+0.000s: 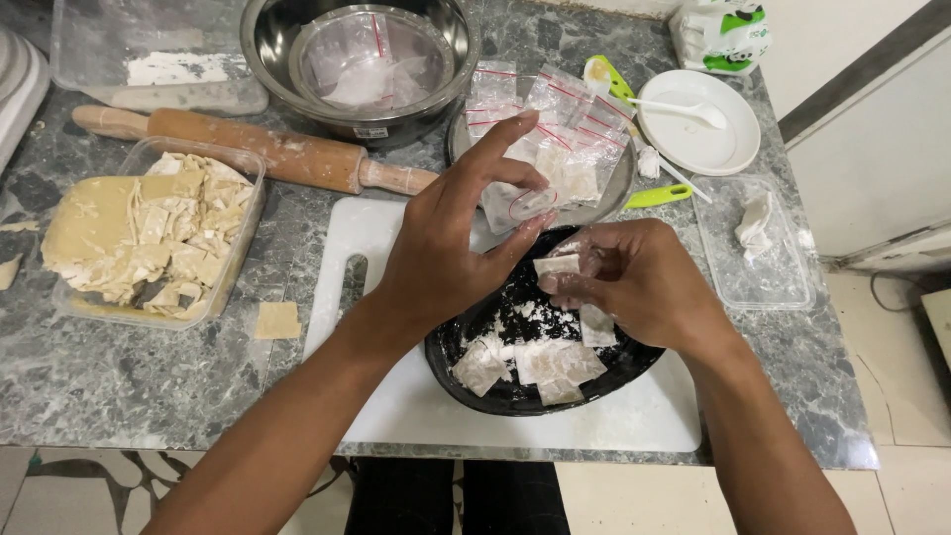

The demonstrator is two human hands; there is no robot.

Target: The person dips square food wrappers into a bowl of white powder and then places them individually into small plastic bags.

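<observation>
While left hand (446, 248) pinches small clear zip bag (525, 203) open at its mouth, right hand (634, 277) grips floured dough square (557, 265) between fingertips, just beside bag opening. Both above black bowl (515, 396) holding flour and more dough squares, bowl on white cutting board (396, 416). Behind: metal plate (619, 188) stacked with filled zip bags. Wooden rolling pin (258, 151) left of it, steel mixing bowl (362, 59) beyond. Plastic tub of dough scraps (149, 233) far left. White plate with spoon (698, 124) right.
</observation>
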